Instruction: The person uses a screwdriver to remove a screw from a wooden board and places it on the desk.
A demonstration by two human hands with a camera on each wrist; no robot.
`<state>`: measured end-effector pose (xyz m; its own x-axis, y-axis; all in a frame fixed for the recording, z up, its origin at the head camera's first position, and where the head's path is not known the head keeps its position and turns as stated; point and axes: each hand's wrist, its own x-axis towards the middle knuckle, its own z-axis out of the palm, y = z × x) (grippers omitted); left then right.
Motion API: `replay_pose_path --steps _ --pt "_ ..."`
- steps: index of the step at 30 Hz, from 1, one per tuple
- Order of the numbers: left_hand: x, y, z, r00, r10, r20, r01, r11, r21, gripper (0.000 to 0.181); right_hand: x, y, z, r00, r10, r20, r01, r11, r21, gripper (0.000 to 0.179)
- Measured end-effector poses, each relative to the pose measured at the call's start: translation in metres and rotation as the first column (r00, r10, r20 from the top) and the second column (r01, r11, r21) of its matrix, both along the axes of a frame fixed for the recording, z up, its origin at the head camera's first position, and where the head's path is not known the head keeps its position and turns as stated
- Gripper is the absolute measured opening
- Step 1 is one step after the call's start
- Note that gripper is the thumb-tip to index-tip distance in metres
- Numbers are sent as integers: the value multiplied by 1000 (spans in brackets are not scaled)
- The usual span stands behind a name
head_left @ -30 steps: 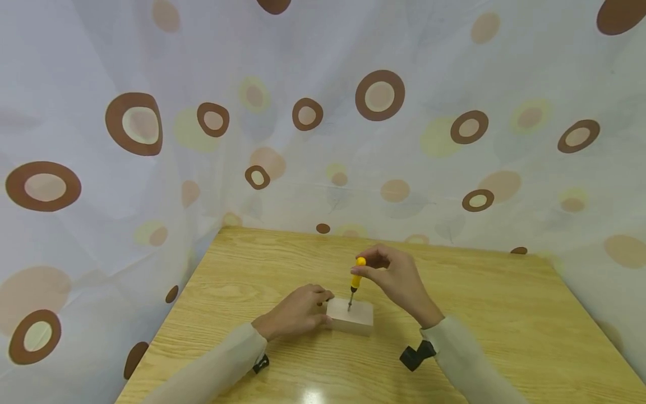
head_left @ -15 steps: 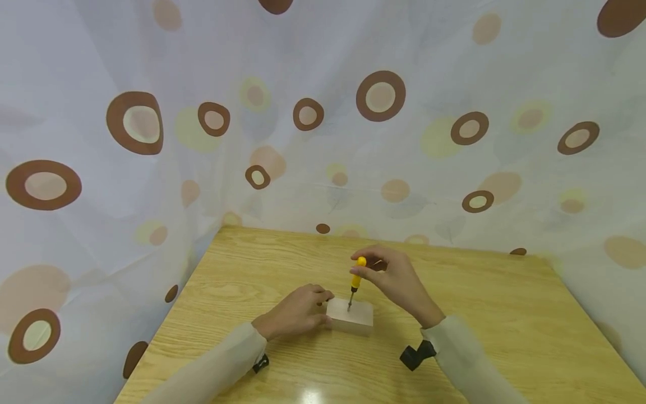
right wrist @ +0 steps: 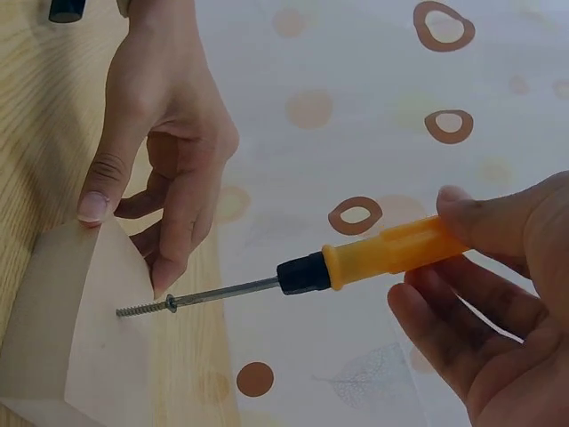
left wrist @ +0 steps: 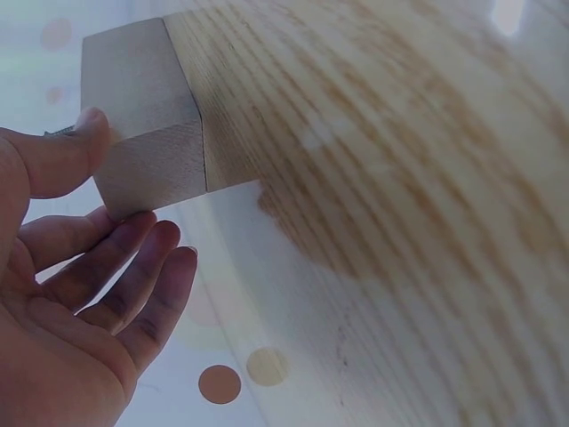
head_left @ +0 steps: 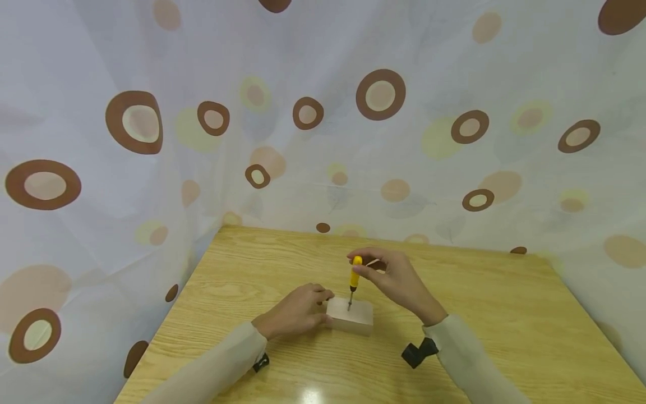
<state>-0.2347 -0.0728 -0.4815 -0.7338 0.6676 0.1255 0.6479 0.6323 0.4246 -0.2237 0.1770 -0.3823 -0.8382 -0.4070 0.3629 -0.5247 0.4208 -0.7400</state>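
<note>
A pale wooden block lies on the table, and my left hand grips its left end between thumb and fingers. In the left wrist view the thumb presses one side of the block and fingertips touch another. A screw stands in the block's top face, much of its thread showing. My right hand pinches the yellow handle of a screwdriver by its upper end. The screwdriver's tip meets the screw head, and the shaft is nearly upright, tilted slightly.
The wood-grain table extends around the block on all sides. Behind and beside it hangs a white curtain with brown and beige circles. Black camera mounts sit at both wrists.
The top of the screwdriver has shifted slightly left and the right hand's fingers have moved round the handle. The left hand and block have stayed in place.
</note>
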Motion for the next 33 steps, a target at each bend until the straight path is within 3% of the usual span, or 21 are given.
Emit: replay_pose_path --steps 8,15,26,33 --pt "-2 1 -4 1000 1 0 -1 1000 -16 51 1 2 -4 994 -103 -33 101 994 -38 23" --pt "-3 1 -4 1000 -6 -16 6 1000 -16 50 -2 3 -5 995 7 -95 -7 1000 -3 28" --pt "-3 2 -3 1000 -7 -3 7 1000 -18 51 0 5 -7 991 -91 -97 85 995 -59 25" --pt "-3 1 0 1000 -6 -1 6 1000 -10 51 -1 5 1 998 22 -66 -22 1000 3 27"
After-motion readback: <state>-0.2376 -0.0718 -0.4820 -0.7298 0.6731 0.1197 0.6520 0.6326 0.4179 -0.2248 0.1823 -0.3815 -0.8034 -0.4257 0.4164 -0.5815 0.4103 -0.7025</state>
